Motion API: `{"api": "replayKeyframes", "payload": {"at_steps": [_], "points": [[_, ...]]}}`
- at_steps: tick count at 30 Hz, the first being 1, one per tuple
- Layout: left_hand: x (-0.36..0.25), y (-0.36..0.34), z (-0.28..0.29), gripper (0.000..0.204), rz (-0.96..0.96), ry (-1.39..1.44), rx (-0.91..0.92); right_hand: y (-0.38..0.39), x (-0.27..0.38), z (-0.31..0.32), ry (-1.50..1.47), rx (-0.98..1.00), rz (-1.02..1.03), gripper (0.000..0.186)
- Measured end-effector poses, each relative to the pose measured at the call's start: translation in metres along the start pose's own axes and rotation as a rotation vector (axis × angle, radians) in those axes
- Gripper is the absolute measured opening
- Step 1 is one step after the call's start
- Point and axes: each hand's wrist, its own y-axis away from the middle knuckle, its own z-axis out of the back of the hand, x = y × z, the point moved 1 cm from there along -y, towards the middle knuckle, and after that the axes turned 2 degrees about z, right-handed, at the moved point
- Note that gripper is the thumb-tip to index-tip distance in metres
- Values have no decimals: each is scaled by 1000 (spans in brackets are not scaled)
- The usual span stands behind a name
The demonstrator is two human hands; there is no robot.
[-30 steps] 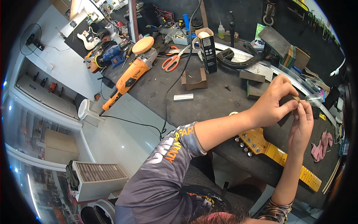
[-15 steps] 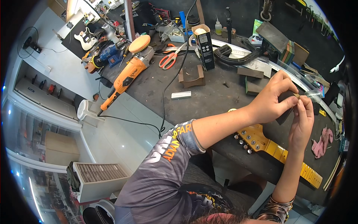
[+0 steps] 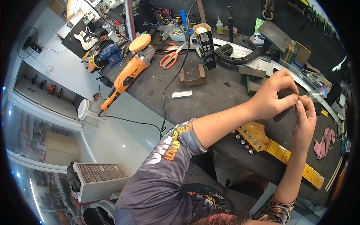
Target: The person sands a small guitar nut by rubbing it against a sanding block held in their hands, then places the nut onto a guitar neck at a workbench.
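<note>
My left hand (image 3: pixel 275 97) has its fingers curled and closed on a dark flat piece (image 3: pixel 284 113), thin like a folded sheet, with a brownish edge at the fingertips. Thumb and fingers of my right hand (image 3: pixel 305 114) pinch at that same edge, so the fingertips of both hands meet. Exactly what the piece is made of cannot be told. Below the hands, a guitar neck (image 3: pixel 279 150) with a yellowish headstock and metal tuners lies on the dark workbench (image 3: pixel 213 95). My right forearm crosses over its fretboard, and my left forearm passes by the headstock.
An orange polisher (image 3: pixel 125 80) with a round pad lies at left, its cable trailing across the bench. Orange-handled scissors (image 3: pixel 170 60), a black box (image 3: pixel 206 48), a curved wooden block (image 3: pixel 193 77) and a pale bar (image 3: pixel 182 95) lie ahead. A pink cloth (image 3: pixel 324 143) is at right.
Both hands stay together, with my left hand and forearm shifted slightly down and left. The dark piece has tilted a little between them. The guitar neck has not moved.
</note>
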Motion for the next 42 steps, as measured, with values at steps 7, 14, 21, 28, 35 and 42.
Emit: {"api": "replayKeyframes", "payload": {"at_steps": [7,14,21,28,35,42], "points": [[0,-1,3,14,-27,-75,18,-3,6,5,125,103,-14,11],[0,-2,3,15,-16,-67,-28,0,10,4,199,149,-69,12],[1,-1,-1,14,-27,-80,18,-1,13,11,231,108,-64,9],[0,-1,1,17,-13,-78,62,-1,12,8,191,41,-31,10],[-2,0,-3,19,1,2,-41,0,1,1,39,18,46,7],[-6,2,-6,18,-4,6,-77,6,-5,-11,-90,-73,39,6]]}}
